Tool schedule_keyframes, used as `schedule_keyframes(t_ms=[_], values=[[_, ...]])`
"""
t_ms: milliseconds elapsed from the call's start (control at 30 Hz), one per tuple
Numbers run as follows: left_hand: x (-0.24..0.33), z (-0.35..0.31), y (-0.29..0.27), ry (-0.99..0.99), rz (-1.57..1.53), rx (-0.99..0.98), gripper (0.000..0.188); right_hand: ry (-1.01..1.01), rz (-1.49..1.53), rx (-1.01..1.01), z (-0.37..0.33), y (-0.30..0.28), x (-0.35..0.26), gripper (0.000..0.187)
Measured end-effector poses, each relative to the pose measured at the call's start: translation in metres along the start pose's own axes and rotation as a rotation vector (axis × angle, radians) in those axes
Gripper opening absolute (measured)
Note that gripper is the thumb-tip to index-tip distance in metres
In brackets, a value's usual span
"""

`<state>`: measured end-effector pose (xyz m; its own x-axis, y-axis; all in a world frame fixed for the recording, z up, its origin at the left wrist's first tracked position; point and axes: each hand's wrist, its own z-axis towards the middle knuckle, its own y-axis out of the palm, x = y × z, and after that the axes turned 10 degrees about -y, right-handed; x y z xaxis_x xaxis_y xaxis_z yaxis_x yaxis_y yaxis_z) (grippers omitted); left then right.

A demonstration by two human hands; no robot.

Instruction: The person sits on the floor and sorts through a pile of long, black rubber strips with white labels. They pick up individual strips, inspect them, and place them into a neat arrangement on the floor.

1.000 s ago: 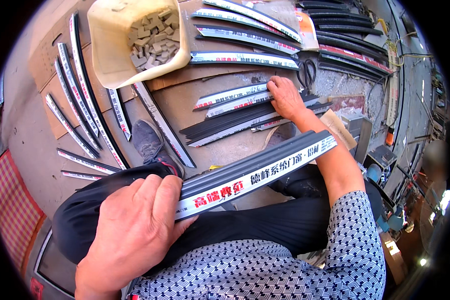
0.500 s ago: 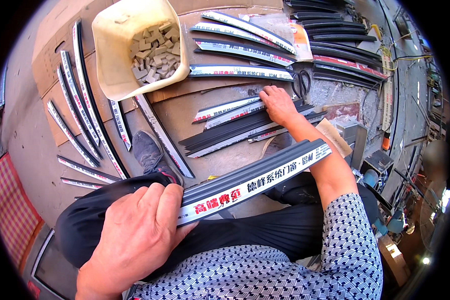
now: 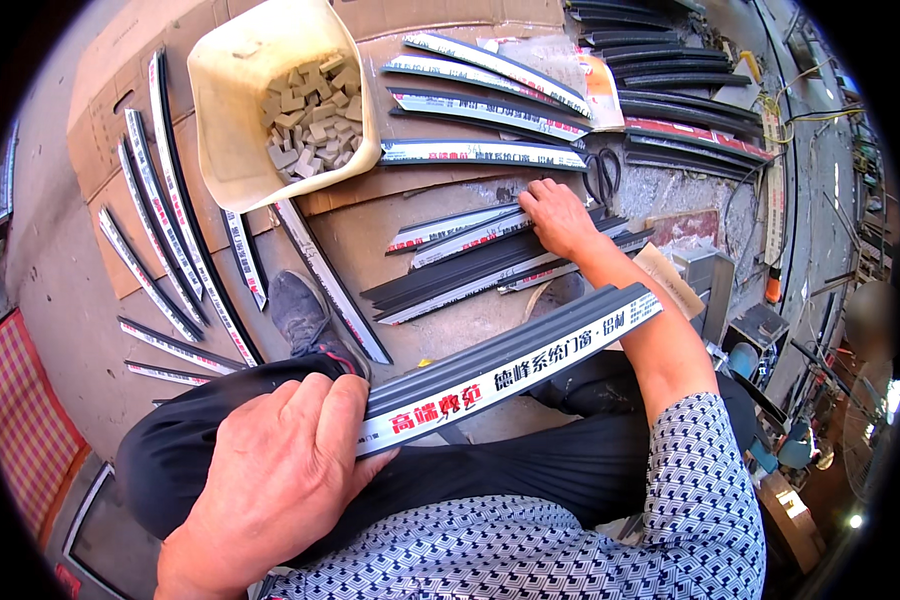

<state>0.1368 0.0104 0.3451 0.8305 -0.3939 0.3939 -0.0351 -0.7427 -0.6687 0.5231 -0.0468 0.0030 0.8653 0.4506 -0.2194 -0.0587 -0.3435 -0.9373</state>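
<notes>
In my left hand (image 3: pixel 275 475) is the near end of a dark aluminium profile (image 3: pixel 510 365) with a white printed film along its side. The fingers wrap round that end, and the piece slants up to the right above my lap. My right hand (image 3: pixel 560 218) reaches past its far end to a pile of similar profiles (image 3: pixel 470 262) on the ground. There the fingers are curled over the right end of one strip; the fingertips are partly hidden. Two white-sided profiles (image 3: pixel 450 228) lie at the pile's far side.
A yellowish plastic tub (image 3: pixel 215 120) of small grey corner blocks (image 3: pixel 315 115) stands on cardboard (image 3: pixel 100 180). More profiles lie left (image 3: pixel 175 200) and beyond (image 3: pixel 485 152). Black-handled scissors (image 3: pixel 602 175) rest right of these. Dark strips (image 3: pixel 670 60) are stacked far right. My shoe (image 3: pixel 305 312) is beside a long profile.
Both hands and the held profile stay almost where they were. The whole view has shifted slightly. My right hand remains at the end of the pile.
</notes>
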Motion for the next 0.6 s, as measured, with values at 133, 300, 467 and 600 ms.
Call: schedule_keyframes(t_ms=[133,300,467,600], values=[[0.000,0.000,0.000,-0.004,0.007,-0.001,0.053,-0.009,0.000,0.018,-0.004,-0.006,0.000,0.031],[0.001,-0.002,0.000,-0.009,0.008,0.007,0.052,-0.034,0.015,0.078,-0.006,-0.011,0.007,0.031],[0.000,0.000,0.001,-0.006,0.011,0.009,0.052,-0.046,0.016,0.128,-0.012,-0.013,0.013,0.030],[0.002,-0.003,0.001,-0.015,0.010,0.025,0.053,-0.052,0.024,0.139,-0.009,-0.016,0.013,0.030]])
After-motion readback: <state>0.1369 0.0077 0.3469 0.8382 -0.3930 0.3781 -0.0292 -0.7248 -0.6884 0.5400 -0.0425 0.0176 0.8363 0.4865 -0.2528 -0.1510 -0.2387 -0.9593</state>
